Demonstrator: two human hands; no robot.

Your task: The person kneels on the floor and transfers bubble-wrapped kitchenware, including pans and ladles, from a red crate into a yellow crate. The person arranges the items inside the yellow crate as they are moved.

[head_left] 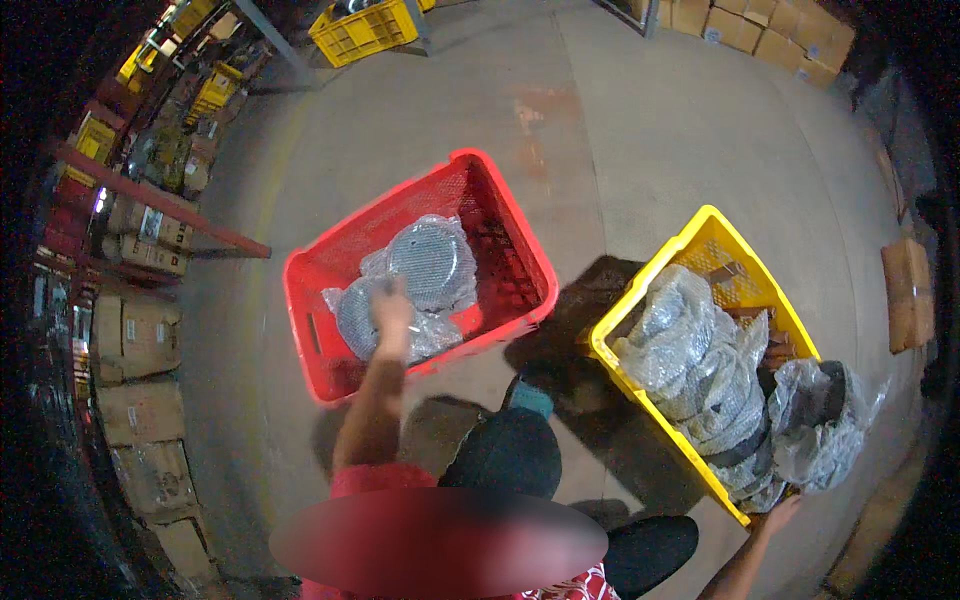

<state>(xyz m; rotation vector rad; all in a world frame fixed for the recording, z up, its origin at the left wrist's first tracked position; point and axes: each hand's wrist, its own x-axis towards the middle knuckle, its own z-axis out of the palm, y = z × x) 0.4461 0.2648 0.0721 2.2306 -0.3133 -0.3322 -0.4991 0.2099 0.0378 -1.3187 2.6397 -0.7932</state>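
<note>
Red sleeve cloth (385,478) lies nearest, low in the scene. From it the left hand (391,305) reaches into the red crate (400,210), its blurred fingers at the nearer bubble-wrapped disc (354,318); whether they grasp or merely press it, I cannot tell. The farther wrapped disc (426,265) lies just beyond, to the right. Off to the near right, the right hand (783,513) is at the near end of the yellow crate (728,248); whether it grips the rim or the loose wrapped bundle (822,440) overhanging there is unclear.

As for progress, the two discs already lie flat in the red crate with bare room around them, while the yellow crate holds a fuller heap of wrapped pieces (715,390). I judge the sorting between crates unfinished, direction uncertain. Farther out, cartons (150,410) line the left.
</note>
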